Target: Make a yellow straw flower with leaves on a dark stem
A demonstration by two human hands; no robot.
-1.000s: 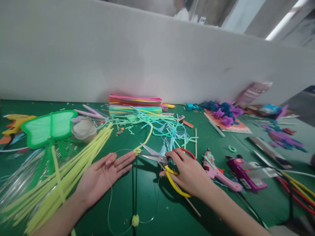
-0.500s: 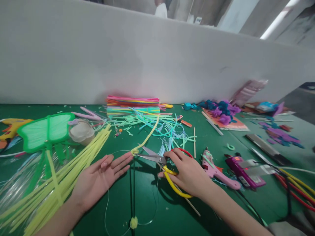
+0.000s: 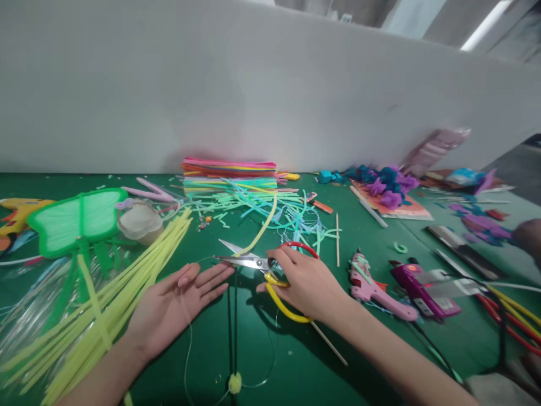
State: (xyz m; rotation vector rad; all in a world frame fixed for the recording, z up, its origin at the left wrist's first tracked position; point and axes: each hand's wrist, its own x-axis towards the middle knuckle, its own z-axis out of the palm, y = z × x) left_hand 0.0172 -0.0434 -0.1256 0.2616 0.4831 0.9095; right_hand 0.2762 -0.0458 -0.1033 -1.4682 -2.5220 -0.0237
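Broadly, the green surface (image 3: 262, 361) carries a spread of yellow strips (image 3: 127, 282) at left and a pink glue gun (image 3: 372, 285) at right. Between them the left hand (image 3: 173, 307) lies palm-up, fingers spread flat, a thin clear thread (image 3: 186, 349) running across it. Its fingertips sit just beside the open blades of the scissors (image 3: 253, 262), whose handles the right hand (image 3: 306, 282) grips; judged sound practice: keep fingertips behind the blades, strip taut.
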